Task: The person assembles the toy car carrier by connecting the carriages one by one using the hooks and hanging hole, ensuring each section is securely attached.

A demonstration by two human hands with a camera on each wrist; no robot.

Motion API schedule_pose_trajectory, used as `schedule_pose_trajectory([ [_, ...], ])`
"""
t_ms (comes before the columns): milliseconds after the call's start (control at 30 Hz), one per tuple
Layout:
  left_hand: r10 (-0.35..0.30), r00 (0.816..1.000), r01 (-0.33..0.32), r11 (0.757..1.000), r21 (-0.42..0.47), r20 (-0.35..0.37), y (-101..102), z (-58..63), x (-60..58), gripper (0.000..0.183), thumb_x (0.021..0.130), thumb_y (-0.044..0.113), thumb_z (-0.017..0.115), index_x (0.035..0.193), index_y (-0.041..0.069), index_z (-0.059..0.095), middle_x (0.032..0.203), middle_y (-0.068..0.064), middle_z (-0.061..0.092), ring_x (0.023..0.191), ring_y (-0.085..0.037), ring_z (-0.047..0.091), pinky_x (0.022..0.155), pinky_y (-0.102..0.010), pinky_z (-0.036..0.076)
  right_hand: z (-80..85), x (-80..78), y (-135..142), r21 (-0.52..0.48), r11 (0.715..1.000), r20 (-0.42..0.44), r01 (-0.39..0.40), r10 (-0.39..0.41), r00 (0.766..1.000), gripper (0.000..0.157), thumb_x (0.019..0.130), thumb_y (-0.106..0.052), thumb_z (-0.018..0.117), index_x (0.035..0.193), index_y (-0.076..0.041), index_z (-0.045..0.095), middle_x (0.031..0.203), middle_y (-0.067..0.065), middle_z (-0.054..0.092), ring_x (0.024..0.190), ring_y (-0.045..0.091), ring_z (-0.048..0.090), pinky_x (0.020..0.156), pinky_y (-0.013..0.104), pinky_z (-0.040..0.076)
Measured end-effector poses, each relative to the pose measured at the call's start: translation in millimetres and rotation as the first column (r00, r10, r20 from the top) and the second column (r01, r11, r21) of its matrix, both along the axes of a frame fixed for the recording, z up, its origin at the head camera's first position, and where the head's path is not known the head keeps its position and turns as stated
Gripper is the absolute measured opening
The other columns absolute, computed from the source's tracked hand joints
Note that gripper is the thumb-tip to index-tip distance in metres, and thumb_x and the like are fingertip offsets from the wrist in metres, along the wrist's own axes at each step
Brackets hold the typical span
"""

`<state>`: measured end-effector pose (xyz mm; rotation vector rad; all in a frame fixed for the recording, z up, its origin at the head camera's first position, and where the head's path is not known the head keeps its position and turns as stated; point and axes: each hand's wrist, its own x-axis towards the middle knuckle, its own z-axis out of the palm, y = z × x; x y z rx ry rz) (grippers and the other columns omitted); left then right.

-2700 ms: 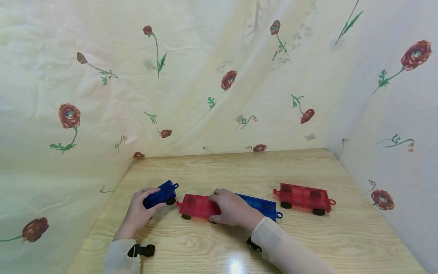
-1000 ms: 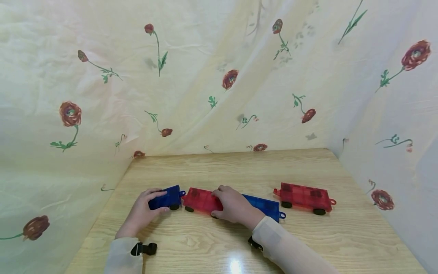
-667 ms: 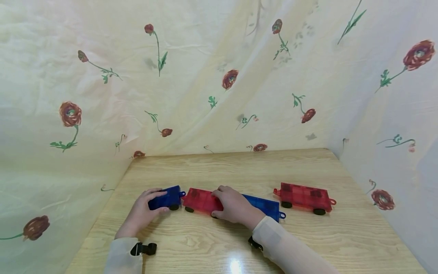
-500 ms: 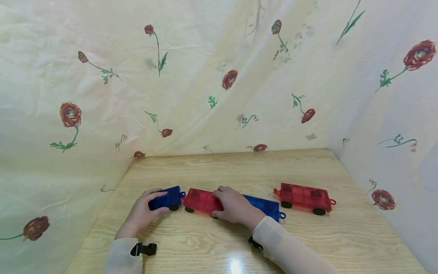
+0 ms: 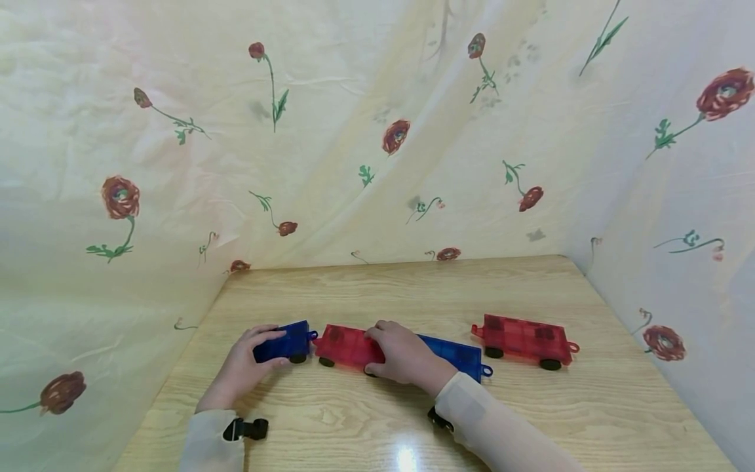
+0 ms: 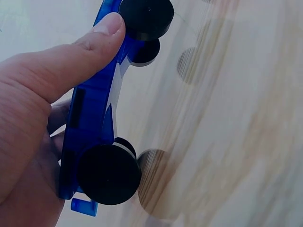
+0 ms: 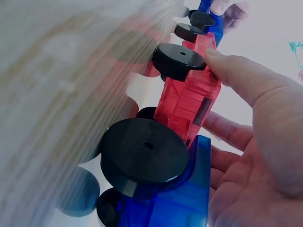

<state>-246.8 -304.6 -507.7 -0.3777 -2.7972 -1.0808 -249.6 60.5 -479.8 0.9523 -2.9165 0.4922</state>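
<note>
In the head view my left hand (image 5: 238,368) grips a translucent blue toy wagon (image 5: 287,342) by its sides, fingers on the far side and thumb on the near one. Black wheels (image 6: 109,175) and a small blue end loop (image 6: 85,206) show in the left wrist view. My right hand (image 5: 407,357) holds a red toy wagon (image 5: 345,345) between thumb and fingers. The facing ends of these two wagons meet at the small couplers; whether they are hooked I cannot tell. Behind the red wagon, partly under my right hand, is a second blue wagon (image 5: 454,356), close up against it.
Apart on the right stands another red wagon (image 5: 523,339), with a hook on its left end and a loop on its right. All rest on a light wood-grain table (image 5: 354,426). Flower-printed cloth (image 5: 330,131) hangs behind and along both sides.
Since the earliest frame the left blue wagon has turned straighter and come right to the red wagon's end. The red and second blue wagons have shifted slightly right. Lately, the left hand edges slightly left.
</note>
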Motion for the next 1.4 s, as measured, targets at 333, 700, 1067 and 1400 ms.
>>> schedule_pose_trajectory([
  [333,-0.029,1.000,0.028,0.999,-0.027,-0.012,-3.4,-1.5,-1.1,0.054,0.085,0.027,0.089,0.136,0.021,0.071,0.152,-0.006,0.053,0.145,-0.040,0.041,0.114,-0.067,0.034,0.7,-1.8,0.0,0.001,1.000,0.010,0.002,-0.002,1.000,0.057,0.090,-0.045,0.082,0.136,-0.013,0.067,0.124,0.002,0.065,0.111,0.020,0.061,0.099,0.039,0.054],
  [700,-0.041,0.999,0.043,0.996,-0.077,0.028,-6.1,4.7,-1.1,0.054,0.082,0.026,0.091,0.133,0.024,0.072,0.154,-0.009,0.052,0.148,-0.047,0.035,0.117,-0.070,0.026,7.2,-5.6,7.3,-0.013,1.000,0.074,-0.024,0.025,0.997,0.057,0.092,-0.041,0.082,0.140,-0.014,0.066,0.139,0.005,0.063,0.127,0.024,0.058,0.107,0.043,0.050],
  [1067,-0.026,0.998,0.028,0.999,-0.041,0.056,-19.2,4.2,7.7,0.054,0.082,0.023,0.092,0.132,0.022,0.073,0.154,-0.011,0.052,0.145,-0.045,0.040,0.114,-0.069,0.033,2.3,-3.8,9.0,-0.022,0.999,0.091,-0.035,0.037,0.995,0.059,0.094,-0.043,0.080,0.145,-0.017,0.064,0.153,0.008,0.055,0.141,0.029,0.050,0.114,0.046,0.044],
  [1400,-0.048,0.998,0.049,0.999,-0.008,0.049,-29.1,5.6,9.2,0.055,0.079,0.032,0.094,0.130,0.023,0.073,0.152,-0.013,0.053,0.143,-0.045,0.041,0.111,-0.075,0.029,10.7,-1.0,20.6,-0.137,0.989,0.092,-0.053,0.066,0.994,0.052,0.095,-0.038,0.080,0.139,-0.013,0.067,0.152,0.011,0.055,0.141,0.032,0.050,0.113,0.050,0.045],
])
